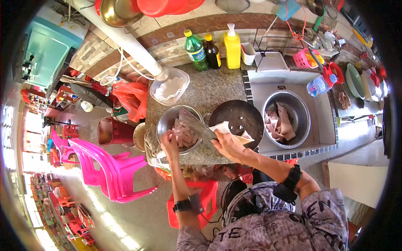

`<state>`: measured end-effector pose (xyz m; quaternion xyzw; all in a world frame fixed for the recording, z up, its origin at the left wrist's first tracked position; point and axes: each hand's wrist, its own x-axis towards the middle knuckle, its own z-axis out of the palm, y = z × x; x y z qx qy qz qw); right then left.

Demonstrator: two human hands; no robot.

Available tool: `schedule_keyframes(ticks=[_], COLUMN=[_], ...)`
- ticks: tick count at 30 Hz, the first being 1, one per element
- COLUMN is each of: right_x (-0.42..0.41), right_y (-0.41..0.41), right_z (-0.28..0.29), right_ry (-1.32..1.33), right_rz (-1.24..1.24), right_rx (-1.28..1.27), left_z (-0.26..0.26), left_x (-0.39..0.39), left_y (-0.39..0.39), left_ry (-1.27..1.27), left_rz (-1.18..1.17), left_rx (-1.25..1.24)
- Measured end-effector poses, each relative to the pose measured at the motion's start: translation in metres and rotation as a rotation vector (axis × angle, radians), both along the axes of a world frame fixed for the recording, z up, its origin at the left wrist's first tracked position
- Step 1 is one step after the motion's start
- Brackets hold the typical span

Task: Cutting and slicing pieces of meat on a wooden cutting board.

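In my right hand point(229, 144) is the handle of a cleaver point(196, 124), whose broad blade slants up and left over a steel bowl point(161, 122). Cut pieces of pale meat point(185, 133) lie in that bowl, and my left hand point(169, 141) is at its near left side, fingertips over the rim; whether they pinch a piece cannot be made out. Right of the bowl is a round dark cutting board point(237, 109) with pale meat point(246, 137) and small scraps on it, partly hidden by my right hand. A larger steel basin point(303, 125) in the sink holds larger slabs of meat point(284, 125).
Behind the board stand a green bottle point(196, 51), a dark bottle point(212, 53) and a yellow pump bottle point(232, 50). A plastic container point(169, 89) sits at the counter's back left. The tiled sink point(323, 125) is at right. Stacked pink chairs point(110, 169) and a red stool point(207, 200) are below.
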<state>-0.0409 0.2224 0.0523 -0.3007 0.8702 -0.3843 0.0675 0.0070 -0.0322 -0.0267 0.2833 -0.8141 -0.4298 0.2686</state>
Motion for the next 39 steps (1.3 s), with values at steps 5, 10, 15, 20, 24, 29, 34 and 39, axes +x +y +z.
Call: schedule_keyframes(ticks=[5,10,15,20,24,29,34,39], right_x=[-0.021,-0.026,-0.019,-0.01,-0.009,-0.008,0.0,0.0], right_y=[0.073,0.133,0.179,0.191,0.197,0.208,0.207,0.208], right_z=[-0.025,-0.029,-0.042,-0.055,-0.062,-0.079,-0.086,-0.087], right_ry=[0.103,-0.03,-0.021,-0.101,-0.137,-0.174,-0.124,-0.219], right_rz=[0.145,-0.206,-0.283,-0.359,-0.35,-0.321,-0.381,-0.362], right_rx=[0.417,0.326,0.303,0.279,0.229,0.178,0.061,0.012], left_z=[0.056,0.015,0.015,0.007,0.0,0.04,0.047,0.041], left_x=[-0.011,0.007,-0.01,-0.038,-0.052,-0.066,-0.084,-0.095], left_y=[0.083,0.149,0.199,0.205,0.2,0.206,0.207,0.225], left_ry=[0.011,-0.067,-0.146,-0.363,-0.167,-0.216,-0.1,-0.011], left_rz=[-0.236,-0.719,-0.879,-0.965,-1.173,-0.956,-0.647,-0.436], left_rx=[-0.111,-0.137,-0.573,-0.574,-0.544,-0.295,-0.349,-0.677])
